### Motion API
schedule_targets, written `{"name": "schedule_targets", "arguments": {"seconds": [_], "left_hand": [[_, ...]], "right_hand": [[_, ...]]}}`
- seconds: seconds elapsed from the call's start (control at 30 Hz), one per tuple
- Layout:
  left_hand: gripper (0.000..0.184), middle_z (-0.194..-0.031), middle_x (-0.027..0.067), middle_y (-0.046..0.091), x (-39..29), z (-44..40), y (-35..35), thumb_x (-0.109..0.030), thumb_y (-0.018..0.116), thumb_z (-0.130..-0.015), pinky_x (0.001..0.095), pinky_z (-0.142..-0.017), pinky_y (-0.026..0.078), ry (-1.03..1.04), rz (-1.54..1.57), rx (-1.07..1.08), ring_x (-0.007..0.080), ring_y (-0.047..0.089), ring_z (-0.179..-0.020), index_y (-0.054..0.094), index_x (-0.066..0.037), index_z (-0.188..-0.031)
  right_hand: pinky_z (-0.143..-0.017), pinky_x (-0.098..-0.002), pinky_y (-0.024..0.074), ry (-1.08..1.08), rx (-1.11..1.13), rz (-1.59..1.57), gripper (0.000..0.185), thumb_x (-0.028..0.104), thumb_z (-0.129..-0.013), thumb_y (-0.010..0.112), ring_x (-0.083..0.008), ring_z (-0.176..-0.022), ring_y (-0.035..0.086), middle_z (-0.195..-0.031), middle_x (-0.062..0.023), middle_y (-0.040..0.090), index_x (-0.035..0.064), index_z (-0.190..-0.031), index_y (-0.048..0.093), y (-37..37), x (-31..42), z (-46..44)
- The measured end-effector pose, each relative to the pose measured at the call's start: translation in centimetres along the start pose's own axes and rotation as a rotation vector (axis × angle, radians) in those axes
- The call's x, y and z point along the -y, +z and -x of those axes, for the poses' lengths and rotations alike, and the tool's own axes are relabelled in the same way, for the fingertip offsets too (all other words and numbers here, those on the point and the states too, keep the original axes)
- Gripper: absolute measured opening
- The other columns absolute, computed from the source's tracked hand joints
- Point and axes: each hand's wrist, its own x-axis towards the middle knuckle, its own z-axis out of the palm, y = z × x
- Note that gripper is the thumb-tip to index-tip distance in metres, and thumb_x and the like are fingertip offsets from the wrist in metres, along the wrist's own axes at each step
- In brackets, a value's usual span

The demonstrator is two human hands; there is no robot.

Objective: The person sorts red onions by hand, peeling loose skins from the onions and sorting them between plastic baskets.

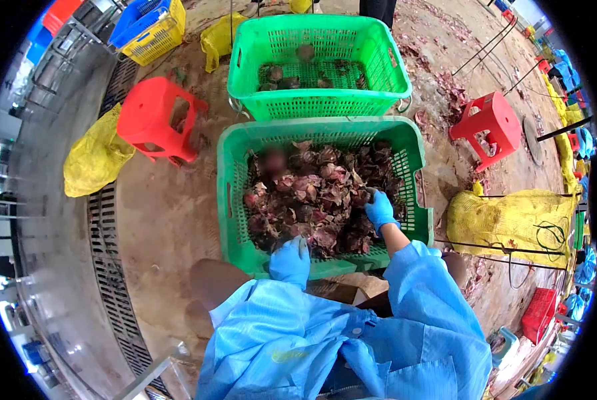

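Note:
A green plastic crate (226, 220) stands right in front of me, heaped with dark purplish-red bulbs (305, 187) that look like red onions in dry, papery skins. At the near edge of the heap is my left hand (290, 262), in a blue glove; its fingers are curled, and what they hold is mostly hidden. Also blue-gloved, my right hand (380, 211) reaches into the right side of the heap. Its fingers are bent among the bulbs, and their tips are too small to show what they grip.
Behind my crate, a brighter green crate (318, 105) holds a few dark bulbs. Red stools (153, 117) stand left and right. Yellow mesh sacks (512, 220) lie on both sides. A drain grate (108, 267) runs along the left, and skin scraps litter the floor. A person's legs (377, 9) show behind.

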Motion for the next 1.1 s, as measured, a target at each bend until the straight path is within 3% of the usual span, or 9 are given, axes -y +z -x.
{"name": "schedule_targets", "arguments": {"seconds": [0.13,0.3,0.37,0.43,0.57,0.77,0.87,1.0,1.1], "left_hand": [[0.029,-0.088,0.0091,0.065,-0.8,-0.4,-0.9,-0.034,0.046,-0.087,0.0404,-0.069,0.047,-0.055,-0.019,0.070,0.0284,0.062,-0.075,0.064,-0.014,-0.100],[0.029,-0.089,0.0084,0.065,0.0,0.1,0.3,-0.032,0.045,-0.087,0.0402,-0.071,0.047,-0.028,-0.061,0.012,0.0295,0.062,-0.076,0.063,-0.015,-0.102],[0.029,-0.090,0.0085,0.065,-0.4,0.1,-0.1,-0.032,0.045,-0.087,0.0404,-0.072,0.048,-0.039,-0.061,0.017,0.0297,0.062,-0.077,0.063,-0.016,-0.103],[0.029,-0.091,0.0088,0.064,-0.7,-0.2,-0.6,-0.033,0.045,-0.087,0.0407,-0.072,0.047,-0.066,-0.033,0.047,0.0294,0.062,-0.077,0.063,-0.016,-0.103],[0.026,-0.091,0.0094,0.065,-0.7,0.0,-0.5,-0.032,0.049,-0.086,0.0405,-0.070,0.049,-0.077,-0.029,0.024,0.0307,0.062,-0.079,0.066,-0.016,-0.100],[0.027,-0.091,0.0096,0.065,-0.5,0.2,-0.4,-0.034,0.049,-0.086,0.0410,-0.069,0.049,-0.070,0.002,-0.004,0.0315,0.062,-0.078,0.065,-0.017,-0.100],[0.027,-0.090,0.0097,0.065,-0.7,0.2,-0.6,-0.035,0.049,-0.086,0.0415,-0.069,0.050,-0.077,0.000,-0.021,0.0324,0.062,-0.077,0.065,-0.018,-0.100],[0.029,-0.090,0.0102,0.065,-1.1,-0.1,-1.7,-0.036,0.048,-0.086,0.0423,-0.070,0.050,-0.140,-0.012,0.115,0.0335,0.062,-0.076,0.065,-0.018,-0.101],[0.030,-0.088,0.0133,0.064,-0.6,-0.2,-1.0,-0.036,0.048,-0.085,0.0433,-0.069,0.050,-0.084,0.060,0.026,0.0338,0.062,-0.075,0.065,-0.015,-0.097]], "right_hand": [[-0.083,-0.0422,0.0487,0.021,0.088,0.188,0.061,0.017,-0.067,0.071,-0.0362,-0.103,0.054,-0.129,-0.0149,0.042,0.0198,-0.123,0.047,2.3,-0.1,-0.3],[-0.078,-0.0436,0.0503,0.062,0.142,0.303,0.053,0.021,-0.065,0.073,-0.0393,-0.100,0.054,-0.118,-0.0176,0.050,0.0152,-0.114,0.053,2.0,2.0,-1.6],[-0.080,-0.0416,0.0492,0.028,0.138,0.114,0.056,0.023,-0.067,0.073,-0.0327,-0.103,0.055,-0.115,-0.0169,0.053,0.0148,-0.118,0.051,2.5,0.4,-2.1],[-0.080,-0.0381,0.0482,-0.103,0.129,-0.462,0.062,0.025,-0.071,0.071,-0.0243,-0.101,0.055,-0.112,-0.0129,0.055,0.0144,-0.125,0.045,2.7,-2.0,-1.3],[-0.085,-0.0384,0.0458,0.268,0.461,-1.438,0.070,0.019,-0.074,0.066,-0.0224,-0.107,0.051,-0.127,-0.0075,0.045,0.0173,-0.135,0.031,-1.2,0.2,3.4],[-0.091,-0.0572,0.0403,0.026,0.631,-1.825,0.063,0.030,-0.078,0.059,-0.0255,-0.118,0.046,-0.132,-0.0003,0.044,0.0215,-0.135,0.034,-1.7,2.8,7.0],[-0.094,-0.0519,0.0392,0.308,0.537,-1.883,0.053,0.040,-0.080,0.058,-0.0254,-0.115,0.048,-0.124,-0.0038,0.052,0.0172,-0.126,0.046,-2.3,5.7,7.6],[-0.088,-0.0426,0.0449,0.362,0.473,-1.864,0.056,0.042,-0.071,0.060,-0.0275,-0.103,0.054,-0.114,-0.0068,0.055,0.0147,-0.118,0.051,-1.3,7.7,8.0],[-0.062,-0.0311,0.0423,0.558,0.496,-1.782,0.026,0.039,-0.079,0.057,-0.0156,-0.065,0.049,-0.073,-0.0003,0.051,0.0139,-0.083,0.051,-2.7,10.7,6.5]]}}
